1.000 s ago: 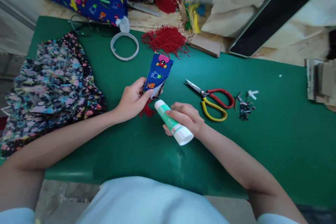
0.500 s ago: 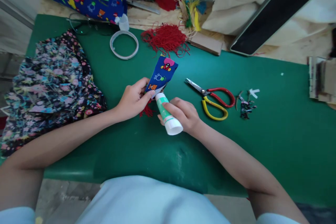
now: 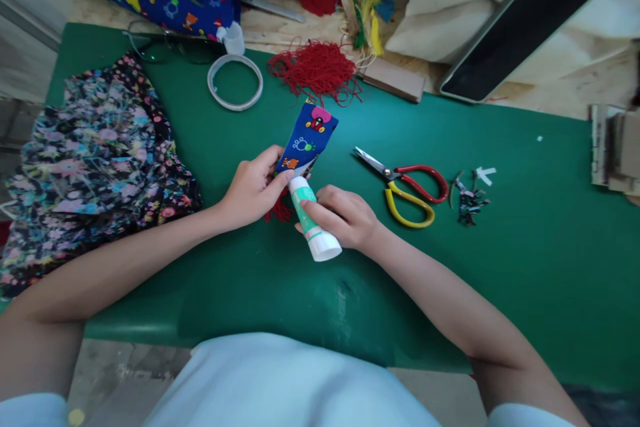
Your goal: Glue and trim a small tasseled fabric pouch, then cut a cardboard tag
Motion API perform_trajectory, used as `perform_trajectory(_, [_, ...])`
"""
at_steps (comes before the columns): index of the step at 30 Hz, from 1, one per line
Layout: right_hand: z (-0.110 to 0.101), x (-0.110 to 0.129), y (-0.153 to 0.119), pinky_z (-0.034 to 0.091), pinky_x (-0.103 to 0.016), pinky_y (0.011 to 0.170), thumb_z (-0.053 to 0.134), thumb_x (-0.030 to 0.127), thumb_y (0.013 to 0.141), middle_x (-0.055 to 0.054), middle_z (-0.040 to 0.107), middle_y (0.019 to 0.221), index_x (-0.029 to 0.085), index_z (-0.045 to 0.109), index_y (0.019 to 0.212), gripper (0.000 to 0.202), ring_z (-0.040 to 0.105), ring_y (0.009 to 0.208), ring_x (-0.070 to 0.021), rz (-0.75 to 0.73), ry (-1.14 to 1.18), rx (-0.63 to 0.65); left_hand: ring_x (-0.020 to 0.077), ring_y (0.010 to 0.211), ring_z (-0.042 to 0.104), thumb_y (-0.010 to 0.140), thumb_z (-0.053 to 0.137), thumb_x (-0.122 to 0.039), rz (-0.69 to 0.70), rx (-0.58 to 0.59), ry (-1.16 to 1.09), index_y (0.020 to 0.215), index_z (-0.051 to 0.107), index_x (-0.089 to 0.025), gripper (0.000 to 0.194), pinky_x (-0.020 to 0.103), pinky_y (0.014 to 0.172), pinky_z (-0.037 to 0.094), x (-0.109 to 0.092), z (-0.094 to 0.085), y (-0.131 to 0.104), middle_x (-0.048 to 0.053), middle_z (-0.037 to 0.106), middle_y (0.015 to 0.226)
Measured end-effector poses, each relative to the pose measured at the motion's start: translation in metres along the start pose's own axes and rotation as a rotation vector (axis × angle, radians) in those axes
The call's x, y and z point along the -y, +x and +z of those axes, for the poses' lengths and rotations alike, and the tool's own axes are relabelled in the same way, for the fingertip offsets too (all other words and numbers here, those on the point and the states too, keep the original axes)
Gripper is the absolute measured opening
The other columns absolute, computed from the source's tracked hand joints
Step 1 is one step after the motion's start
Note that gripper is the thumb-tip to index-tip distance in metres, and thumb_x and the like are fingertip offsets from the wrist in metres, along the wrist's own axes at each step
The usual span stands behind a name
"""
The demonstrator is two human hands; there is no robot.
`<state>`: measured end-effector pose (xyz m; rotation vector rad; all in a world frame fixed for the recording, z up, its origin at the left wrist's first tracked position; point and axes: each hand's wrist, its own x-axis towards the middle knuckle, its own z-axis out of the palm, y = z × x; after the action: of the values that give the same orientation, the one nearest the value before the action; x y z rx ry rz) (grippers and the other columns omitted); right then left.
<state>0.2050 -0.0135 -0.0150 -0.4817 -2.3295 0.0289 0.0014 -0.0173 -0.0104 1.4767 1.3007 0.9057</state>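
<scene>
My left hand (image 3: 253,190) pinches the lower end of a blue patterned fabric strip (image 3: 311,132), one edge of which is folded to show a pale underside. Wrapped in my right hand (image 3: 345,215) is a green and white glue stick (image 3: 311,217), its upper end against the strip's lower edge by my left thumb. Red threads (image 3: 280,207) hang below my left fingers. To the right of my right hand lie scissors (image 3: 393,177) with one red and one yellow handle, their blades apart.
On the green table (image 3: 240,293) are floral fabric (image 3: 105,160) at left, a tape roll (image 3: 213,83), glasses (image 3: 150,53) and a heap of red threads (image 3: 320,70) behind, and small scraps (image 3: 470,203) at right. A dark panel (image 3: 530,20) leans at the back right.
The glue stick and my right hand have shifted slightly left along the strip's lower edge. My left hand keeps hold of the strip, almost unmoved.
</scene>
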Motion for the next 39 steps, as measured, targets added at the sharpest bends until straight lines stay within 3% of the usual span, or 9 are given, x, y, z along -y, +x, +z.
perform_trajectory(5, [0.002, 0.004, -0.005, 0.056, -0.027, 0.061, 0.061, 0.036, 0.094, -0.002, 0.057, 0.079, 0.018, 0.056, 0.118, 0.03, 0.063, 0.069, -0.0152, 0.198, -0.027, -0.109, 0.0156, 0.063, 0.067, 0.089, 0.061, -0.033, 0.026, -0.013, 0.068, 0.096, 0.06, -0.02, 0.015, 0.026, 0.056, 0.053, 0.002, -0.002, 0.0, -0.001, 0.071, 0.074])
perform_trajectory(11, [-0.002, -0.002, -0.003, 0.056, -0.029, 0.053, 0.062, 0.041, 0.092, -0.003, 0.058, 0.078, 0.019, 0.059, 0.113, 0.03, 0.06, 0.06, -0.0152, 0.219, -0.059, -0.286, 0.017, 0.067, 0.07, 0.09, 0.058, -0.03, 0.025, -0.016, 0.067, 0.1, 0.059, -0.02, 0.014, 0.026, 0.058, 0.053, 0.001, 0.0, -0.002, 0.001, 0.074, 0.082])
perform_trajectory(18, [0.003, 0.001, -0.004, 0.051, -0.024, 0.055, 0.063, 0.035, 0.093, 0.001, 0.053, 0.076, 0.019, 0.057, 0.114, 0.027, 0.06, 0.066, -0.0131, 0.102, 0.006, -0.074, 0.0143, 0.057, 0.059, 0.091, 0.056, -0.034, 0.054, -0.023, 0.153, 0.094, 0.059, -0.02, 0.014, 0.026, 0.055, 0.045, -0.001, -0.002, -0.001, -0.003, 0.064, 0.065])
perform_trajectory(24, [0.004, 0.001, -0.005, 0.055, -0.027, 0.06, 0.067, 0.03, 0.09, -0.002, 0.053, 0.079, 0.016, 0.057, 0.121, 0.036, 0.06, 0.069, -0.0157, 0.176, 0.001, -0.166, 0.0099, 0.044, 0.046, 0.089, 0.057, -0.032, 0.127, -0.029, 0.243, 0.082, 0.054, -0.022, 0.013, 0.024, 0.045, 0.032, -0.001, -0.004, 0.0, -0.006, 0.052, 0.054])
perform_trajectory(27, [0.0, -0.002, -0.002, 0.057, -0.029, 0.061, 0.068, 0.033, 0.089, -0.003, 0.055, 0.082, 0.02, 0.057, 0.122, 0.037, 0.062, 0.069, -0.0173, 0.239, -0.046, -0.237, 0.0131, 0.051, 0.057, 0.09, 0.058, -0.034, 0.092, -0.024, 0.206, 0.087, 0.056, -0.022, 0.013, 0.025, 0.05, 0.041, -0.001, -0.004, 0.0, -0.003, 0.063, 0.063])
perform_trajectory(30, [-0.005, -0.007, 0.001, 0.057, -0.033, 0.06, 0.066, 0.036, 0.09, -0.004, 0.055, 0.084, 0.023, 0.058, 0.12, 0.033, 0.061, 0.067, -0.0186, 0.312, -0.059, -0.334, 0.0191, 0.071, 0.07, 0.091, 0.058, -0.039, 0.035, 0.007, 0.089, 0.096, 0.059, -0.022, 0.018, 0.029, 0.064, 0.054, 0.0, -0.002, -0.001, 0.001, 0.073, 0.081])
perform_trajectory(33, [-0.005, -0.011, 0.002, 0.057, -0.035, 0.062, 0.064, 0.037, 0.091, -0.005, 0.055, 0.085, 0.022, 0.059, 0.117, 0.031, 0.059, 0.068, -0.0196, 0.336, -0.019, -0.399, 0.0226, 0.084, 0.073, 0.092, 0.058, -0.043, 0.005, 0.022, -0.006, 0.103, 0.059, -0.021, 0.025, 0.032, 0.072, 0.058, 0.001, -0.001, -0.001, 0.005, 0.076, 0.091])
perform_trajectory(36, [-0.001, -0.011, 0.001, 0.056, -0.032, 0.059, 0.065, 0.035, 0.09, -0.004, 0.053, 0.082, 0.018, 0.061, 0.115, 0.03, 0.058, 0.067, -0.0176, 0.248, 0.074, -0.396, 0.0211, 0.078, 0.072, 0.09, 0.061, -0.045, 0.006, -0.023, 0.002, 0.101, 0.06, -0.021, 0.026, 0.031, 0.068, 0.057, 0.003, -0.001, -0.001, 0.003, 0.075, 0.086])
perform_trajectory(39, [0.003, -0.008, -0.002, 0.054, -0.027, 0.057, 0.066, 0.033, 0.089, -0.002, 0.051, 0.08, 0.015, 0.06, 0.115, 0.032, 0.056, 0.066, -0.0147, 0.147, 0.125, -0.302, 0.0161, 0.063, 0.065, 0.089, 0.062, -0.043, 0.017, -0.064, 0.065, 0.094, 0.059, -0.021, 0.023, 0.027, 0.057, 0.05, 0.005, -0.001, 0.0, 0.0, 0.071, 0.077])
